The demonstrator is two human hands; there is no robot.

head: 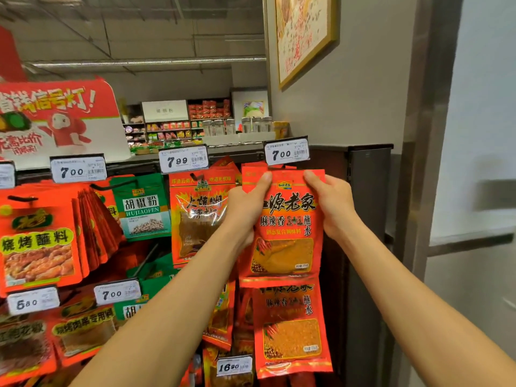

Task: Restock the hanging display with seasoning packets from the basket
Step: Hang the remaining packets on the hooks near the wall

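A red seasoning packet (284,230) is held up at the top right hook of the hanging display, just under a price tag reading 7.00 (287,153). My left hand (245,205) grips its left edge, thumb on the front near the top. My right hand (329,205) grips its right edge the same way. Behind it more red packets of the same kind show at the top. A matching packet (291,331) hangs on the row below. The basket is out of view.
Left of the held packet hang other red packets (195,216), green pepper-powder packets (145,210) and red barbecue packets (37,244), each row with price tags. A dark metal post (368,191) borders the display on the right, beside a grey wall.
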